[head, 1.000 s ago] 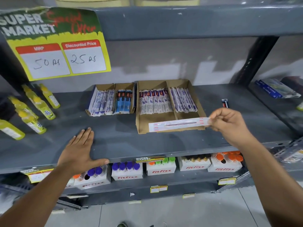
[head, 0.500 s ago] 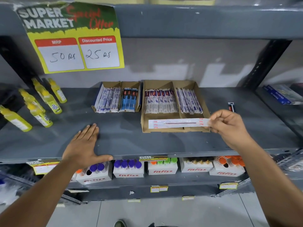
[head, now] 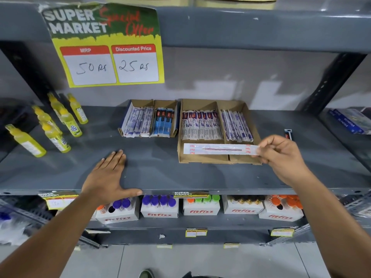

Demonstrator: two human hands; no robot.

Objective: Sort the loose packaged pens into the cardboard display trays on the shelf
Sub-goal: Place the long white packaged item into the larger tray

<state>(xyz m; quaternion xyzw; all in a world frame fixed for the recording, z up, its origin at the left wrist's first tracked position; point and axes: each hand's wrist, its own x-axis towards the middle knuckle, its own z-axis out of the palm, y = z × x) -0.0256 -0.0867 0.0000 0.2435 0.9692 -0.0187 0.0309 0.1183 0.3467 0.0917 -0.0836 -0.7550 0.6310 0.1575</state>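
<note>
Two cardboard trays sit side by side at the back of the grey shelf [head: 180, 177], at about 12 o'clock from the hands. Each small tray [head: 149, 119] compartment is full: white-and-purple packs [head: 137, 124] on the left, blue packs [head: 163, 123] on the right. Beside it, touching or nearly so, the big tray [head: 218, 157] holds red-and-white packs [head: 200, 125] in its left compartment and purple-striped packs [head: 236, 126] in its right; the front strip of both compartments is bare cardboard. One loose pen pack [head: 219, 149], white with "Red" printed at its ends, lies crosswise over that bare strip, spanning the divider; whether it rests on the tray or hangs just above it cannot be told. The right hand [head: 281, 155] pinches its right end between thumb and fingertips. The left hand [head: 109, 175] lies flat and spread on the shelf at 9 o'clock from the big tray, holding nothing. At 3 o'clock from the big tray a small black-and-red item [head: 288, 134] lies alone. Yellow bottles [head: 60, 125] stand at far 9 o'clock. A price sign [head: 108, 45] reading 50 and 25 hangs at 11 o'clock from the upper shelf. Below, Fitfizz boxes [head: 159, 211] line the lower shelf.
</note>
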